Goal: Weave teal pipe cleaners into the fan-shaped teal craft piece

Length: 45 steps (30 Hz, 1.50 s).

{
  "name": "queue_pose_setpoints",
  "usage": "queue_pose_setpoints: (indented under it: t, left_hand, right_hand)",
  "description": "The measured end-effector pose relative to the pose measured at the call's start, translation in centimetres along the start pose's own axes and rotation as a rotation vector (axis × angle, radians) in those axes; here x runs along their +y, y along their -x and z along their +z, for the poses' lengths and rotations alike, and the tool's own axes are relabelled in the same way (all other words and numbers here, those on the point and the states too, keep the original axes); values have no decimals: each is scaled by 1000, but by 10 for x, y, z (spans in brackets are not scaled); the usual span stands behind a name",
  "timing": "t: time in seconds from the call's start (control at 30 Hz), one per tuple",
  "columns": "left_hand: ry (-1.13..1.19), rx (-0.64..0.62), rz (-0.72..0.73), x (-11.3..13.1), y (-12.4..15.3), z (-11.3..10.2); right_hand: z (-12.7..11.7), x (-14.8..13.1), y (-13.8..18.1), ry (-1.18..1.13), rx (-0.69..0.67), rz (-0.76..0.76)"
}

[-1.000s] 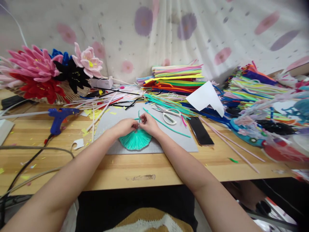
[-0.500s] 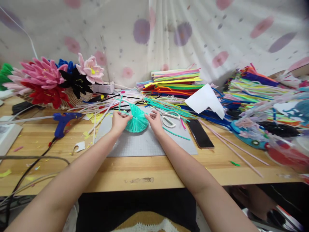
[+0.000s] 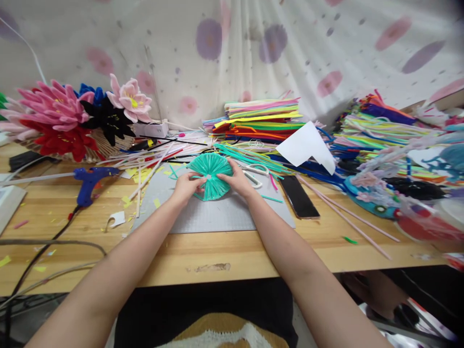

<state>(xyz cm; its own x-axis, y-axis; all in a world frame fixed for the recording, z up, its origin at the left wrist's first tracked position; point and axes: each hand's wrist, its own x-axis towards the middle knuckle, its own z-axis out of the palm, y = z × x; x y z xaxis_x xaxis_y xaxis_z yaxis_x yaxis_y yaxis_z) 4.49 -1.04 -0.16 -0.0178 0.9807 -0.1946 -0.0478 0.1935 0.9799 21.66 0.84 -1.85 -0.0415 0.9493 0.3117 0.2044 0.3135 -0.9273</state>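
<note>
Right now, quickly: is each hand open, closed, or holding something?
Left hand: closed on the teal round fan of fuzzy pipe cleaners.
Right hand: closed on the same fan's other side.

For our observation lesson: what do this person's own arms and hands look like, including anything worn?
The left hand and right hand are ungloved, with no ring, watch or bracelet visible. Both forearms are uncovered, no sleeves in view. Below them a black garment shows, with a tan and white knit edge.
</note>
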Motion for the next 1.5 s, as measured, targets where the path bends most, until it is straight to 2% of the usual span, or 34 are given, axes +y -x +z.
queue_pose_setpoints:
  t: [0.1, 0.17, 0.23, 0.3, 0.37, 0.43, 0.53, 0.6, 0.7, 0.83, 0.9, 0.93, 1.03, 1.07, 1.1, 1.13, 1.23, 1.27, 1.4, 1.5]
  left_hand:
    - [6, -67, -45, -1, 2, -2]
    - [39, -72, -61, -2, 3, -2]
    - [100, -46, -69, -4, 3, 0]
    - [200, 10, -53, -6, 4, 4]
    - [311, 72, -28, -7, 4, 8]
    - [394, 102, -16, -9, 5, 13]
    - [451, 73, -36, -12, 7, 20]
    - [458, 38, -62, -12, 10, 23]
    - [414, -53, -115, -3, 18, 16]
    - [60, -398, -297, 27, 30, -19]
    - [-103, -454, -293, 42, 31, -41]
    - [-122, -402, -206, 47, 29, -49]
    - [-95, 22, 172, 49, 17, -59]
    - [-128, 96, 244, 46, 12, -57]
    - [-145, 99, 281, 42, 8, -52]
    - [-149, 32, 265, 37, 5, -46]
    - [-69, -226, 73, 22, 0, -23]
    - [-47, -241, 42, 18, 0, -16]
    - [-21, -81, 30, 12, 1, 1]
    - [-14, -12, -8, 14, 5, 5]
  right_hand:
    - [-6, 2, -1, -14, -74, -14]
    - [-3, 5, -1, -25, -60, -29]
    - [5, 7, 0, -72, 54, 18]
    - [17, 8, 1, -183, 206, 147]
    - [28, 7, 4, -344, 241, 246]
    - [35, 4, 6, -510, 136, 266]
    - [36, 0, 8, -687, -46, 300]
    - [33, -2, 8, -717, -70, 332]
    - [25, -2, 7, -653, -18, 325]
    - [14, -3, 4, -602, 43, 276]
    - [9, -5, 3, -611, 21, 277]
    - [7, -7, 3, -612, 4, 286]
    - [1, -12, 2, -613, -76, 301]
    - [0, -14, 2, -613, -102, 295]
    - [0, -15, 2, -610, -123, 285]
    - [1, -15, 2, -601, -140, 274]
    - [5, -9, 1, -544, -120, 256]
    - [7, -6, 1, -517, -80, 250]
    - [16, 3, -1, -346, 143, 215]
    - [23, 1, -1, -270, 207, 170]
